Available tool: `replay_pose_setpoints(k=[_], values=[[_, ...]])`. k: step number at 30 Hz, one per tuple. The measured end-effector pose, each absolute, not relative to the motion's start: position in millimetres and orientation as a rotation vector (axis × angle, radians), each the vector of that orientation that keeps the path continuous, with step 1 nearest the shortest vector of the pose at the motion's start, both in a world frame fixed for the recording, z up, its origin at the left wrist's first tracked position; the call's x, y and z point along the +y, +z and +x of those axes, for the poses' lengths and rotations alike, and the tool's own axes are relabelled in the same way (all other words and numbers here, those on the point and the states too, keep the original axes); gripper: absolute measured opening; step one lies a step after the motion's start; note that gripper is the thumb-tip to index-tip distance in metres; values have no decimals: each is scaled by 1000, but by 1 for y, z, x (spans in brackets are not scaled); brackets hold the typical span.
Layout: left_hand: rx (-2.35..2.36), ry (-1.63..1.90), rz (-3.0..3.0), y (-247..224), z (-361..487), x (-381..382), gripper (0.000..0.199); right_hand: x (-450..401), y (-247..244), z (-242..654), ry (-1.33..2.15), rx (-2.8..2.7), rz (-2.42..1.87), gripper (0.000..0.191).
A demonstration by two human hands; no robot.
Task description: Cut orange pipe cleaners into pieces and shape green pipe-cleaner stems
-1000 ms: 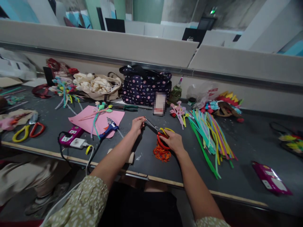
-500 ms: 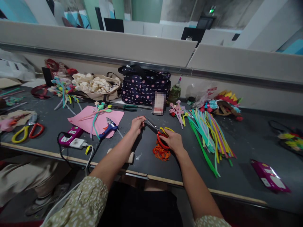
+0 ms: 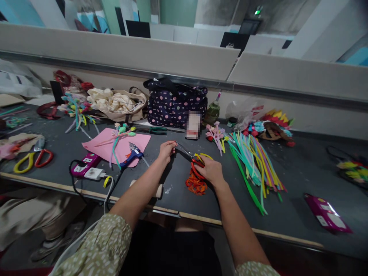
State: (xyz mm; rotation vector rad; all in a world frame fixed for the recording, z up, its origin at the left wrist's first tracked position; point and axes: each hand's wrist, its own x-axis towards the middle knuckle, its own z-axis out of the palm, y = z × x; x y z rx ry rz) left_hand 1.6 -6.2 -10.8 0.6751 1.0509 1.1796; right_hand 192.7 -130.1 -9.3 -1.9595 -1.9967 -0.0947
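Observation:
My right hand (image 3: 212, 171) is closed around the handles of a pair of scissors (image 3: 198, 161), one handle red and one yellow. Their blades point up and left toward my left hand (image 3: 166, 151). My left fingers are pinched together at the blade tips; a tiny reddish bit shows there, too small to name. Directly below the scissors, a heap of short orange fuzzy pieces (image 3: 196, 185) lies on the dark table (image 3: 178, 203).
Right of my hands lies a bundle of coloured pipe cleaners (image 3: 255, 165). A blue glue gun (image 3: 132, 155) rests on pink paper (image 3: 97, 142) at left, near a purple power strip (image 3: 86, 165). Another pair of scissors (image 3: 36, 155) lies farther left. Behind stands a dotted bag (image 3: 172, 103).
The scissor handles in my right hand have come slightly closer together. My left hand stays at the blade tips, and the orange heap looks the same.

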Motion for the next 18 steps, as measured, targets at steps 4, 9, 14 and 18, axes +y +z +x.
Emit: replay_pose_setpoints(k=[4,9,14,18], values=[[1052,1171,662,-12,1,-6,17,-129,-12,193,-89,-2001,-1962,48],[1049,1161,651,-12,1,-5,17,-127,-18,197,-63,-2007,-1955,45],[1032,1149,662,-10,2,-6,17,-127,-19,199,-43,-2026,-1922,44],[1041,1157,673,-9,2,-7,15,-128,-17,199,-80,-2013,-1958,45]])
